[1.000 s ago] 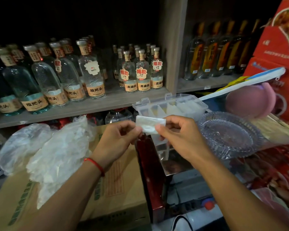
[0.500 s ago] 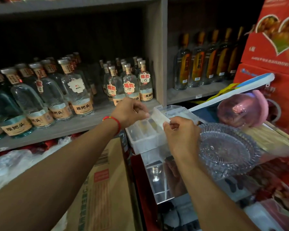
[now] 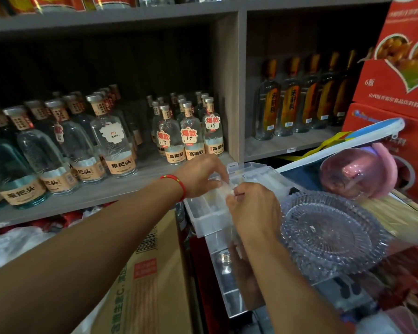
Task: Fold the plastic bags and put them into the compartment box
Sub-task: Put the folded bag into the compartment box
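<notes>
The folded plastic bag (image 3: pixel 227 189) sits between both hands just above the clear compartment box (image 3: pixel 210 213), pinched from each side. The left hand (image 3: pixel 200 175) (red string at its wrist) nips it with curled fingertips; the right hand (image 3: pixel 253 208) does likewise. A ribbed glass dish (image 3: pixel 328 230) lies just right of the box; bottles (image 3: pixel 121 141) line the shelf (image 3: pixel 82 196) behind

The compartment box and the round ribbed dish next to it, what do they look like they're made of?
Compartment box: probably translucent, slightly frosted plastic; thin moulded dividers and a snap latch on the hinged lid show.
Round ribbed dish: clear pressed glass or hard acrylic; its sharp radial ribs glint, but the look alone leaves it open.
</notes>
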`<state>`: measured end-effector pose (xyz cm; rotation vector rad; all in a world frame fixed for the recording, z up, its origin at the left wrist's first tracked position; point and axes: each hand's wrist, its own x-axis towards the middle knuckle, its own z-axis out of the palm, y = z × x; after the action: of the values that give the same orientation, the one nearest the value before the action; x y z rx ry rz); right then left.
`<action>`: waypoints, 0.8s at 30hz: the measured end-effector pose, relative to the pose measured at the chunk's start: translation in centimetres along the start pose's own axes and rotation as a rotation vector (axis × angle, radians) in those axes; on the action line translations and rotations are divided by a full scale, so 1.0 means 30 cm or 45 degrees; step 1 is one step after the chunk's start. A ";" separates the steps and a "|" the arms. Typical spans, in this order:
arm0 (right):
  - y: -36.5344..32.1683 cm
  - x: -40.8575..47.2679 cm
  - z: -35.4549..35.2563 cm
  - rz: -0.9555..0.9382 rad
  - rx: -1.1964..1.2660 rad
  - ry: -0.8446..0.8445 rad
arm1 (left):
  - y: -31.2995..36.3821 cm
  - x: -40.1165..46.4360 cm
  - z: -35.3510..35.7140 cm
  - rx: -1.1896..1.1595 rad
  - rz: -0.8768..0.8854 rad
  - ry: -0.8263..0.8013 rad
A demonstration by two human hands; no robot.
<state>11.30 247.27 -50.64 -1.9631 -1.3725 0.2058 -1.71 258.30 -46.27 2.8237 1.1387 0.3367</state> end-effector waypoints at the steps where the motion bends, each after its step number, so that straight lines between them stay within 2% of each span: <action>1: 0.002 0.001 -0.007 0.013 0.015 -0.035 | -0.002 0.004 0.005 0.008 -0.009 0.001; 5: 0.018 0.005 -0.040 0.062 0.114 -0.006 | -0.006 0.028 0.017 0.041 0.019 -0.042; 8: 0.035 -0.001 -0.050 0.075 0.118 -0.051 | 0.003 0.044 0.002 0.054 0.047 -0.149; 12: 0.046 -0.002 -0.050 0.093 0.118 -0.146 | 0.008 0.045 -0.032 0.052 -0.039 -0.369; 15: 0.057 0.006 -0.053 0.108 0.183 -0.137 | 0.010 0.016 -0.040 0.001 -0.108 -0.422; 17: 0.067 0.009 -0.058 0.099 0.193 -0.127 | 0.008 -0.019 -0.037 -0.091 -0.152 -0.327; 21: 0.062 -0.009 -0.075 0.048 0.202 -0.046 | 0.002 -0.150 -0.034 -0.284 -0.272 0.112; 24: 0.001 -0.066 -0.074 -0.107 0.294 -0.020 | -0.008 -0.325 -0.037 -0.361 -0.379 0.422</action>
<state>11.61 244.52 -49.54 -1.7135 -1.3732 0.3261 -8.95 251.72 -46.91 2.3673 1.4156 0.8848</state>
